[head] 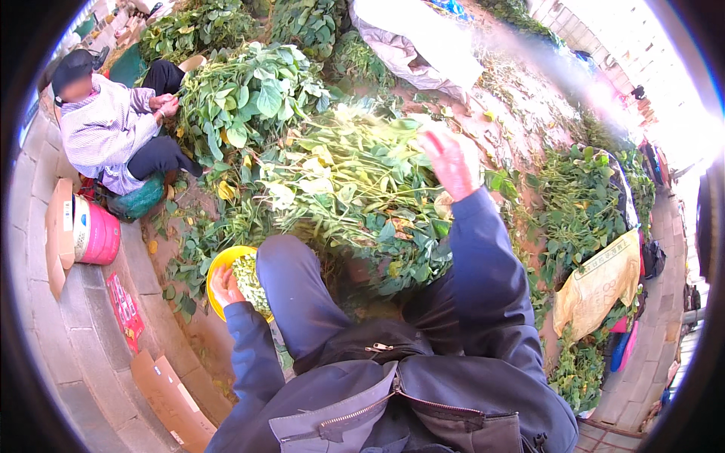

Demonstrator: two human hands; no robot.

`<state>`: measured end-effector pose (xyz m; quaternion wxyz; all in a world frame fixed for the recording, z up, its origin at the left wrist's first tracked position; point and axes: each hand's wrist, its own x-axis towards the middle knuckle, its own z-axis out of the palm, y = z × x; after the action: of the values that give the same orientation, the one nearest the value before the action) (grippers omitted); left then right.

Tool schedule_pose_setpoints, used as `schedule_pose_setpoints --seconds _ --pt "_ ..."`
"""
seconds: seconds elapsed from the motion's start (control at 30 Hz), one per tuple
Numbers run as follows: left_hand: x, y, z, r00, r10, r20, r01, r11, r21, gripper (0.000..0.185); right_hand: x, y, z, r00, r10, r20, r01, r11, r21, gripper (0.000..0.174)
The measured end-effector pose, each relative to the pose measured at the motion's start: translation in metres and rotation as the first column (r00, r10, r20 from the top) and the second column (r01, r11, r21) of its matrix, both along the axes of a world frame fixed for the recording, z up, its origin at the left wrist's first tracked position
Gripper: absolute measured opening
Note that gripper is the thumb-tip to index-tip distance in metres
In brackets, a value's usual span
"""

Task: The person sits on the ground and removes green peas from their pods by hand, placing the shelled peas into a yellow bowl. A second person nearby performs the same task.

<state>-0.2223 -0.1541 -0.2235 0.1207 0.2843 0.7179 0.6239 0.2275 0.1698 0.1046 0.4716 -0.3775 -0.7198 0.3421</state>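
Note:
My left hand (pixel 225 286) is inside the left part of a yellow plastic basin (pixel 215 261), beside a heap of pale green beans (pixel 249 282). What its fingers may hold is too small to make out. The basin stands against my left knee. In front of my knees lies a large pile of bean plants with green pods (pixel 351 175), some leaves yellowed. Over the right side of this pile is my right hand (pixel 451 161), its fingers washed out by sunlight. Whether anything is in them is unclear.
At the left a person (pixel 105 122) sits by another heap of bean plants (pixel 255 96). A pink and white bucket (pixel 96 232) and flattened cardboard (pixel 170 402) are on the paving. To the right lies a yellow woven sack (pixel 600 283); a white sheet (pixel 419 39) is ahead.

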Motion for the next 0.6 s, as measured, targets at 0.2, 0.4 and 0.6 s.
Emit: schedule_pose_setpoints --seconds 0.2,0.4,0.6 --pt "0.063 0.066 0.137 0.977 -0.155 0.144 0.134 0.98 0.145 0.034 0.051 -0.013 0.067 0.979 -0.194 -0.065 0.202 0.966 0.162 0.013" --pt "0.205 0.153 0.228 0.692 -0.698 0.185 0.606 0.701 0.377 0.054 0.072 -0.055 0.07 0.985 -0.143 0.095 0.162 0.956 -0.245 0.015" --pt "0.332 0.234 0.248 0.343 -0.841 0.419 0.673 0.531 0.515 0.076 0.08 -0.093 0.044 0.982 0.014 0.189 -0.001 0.998 -0.067 0.01"
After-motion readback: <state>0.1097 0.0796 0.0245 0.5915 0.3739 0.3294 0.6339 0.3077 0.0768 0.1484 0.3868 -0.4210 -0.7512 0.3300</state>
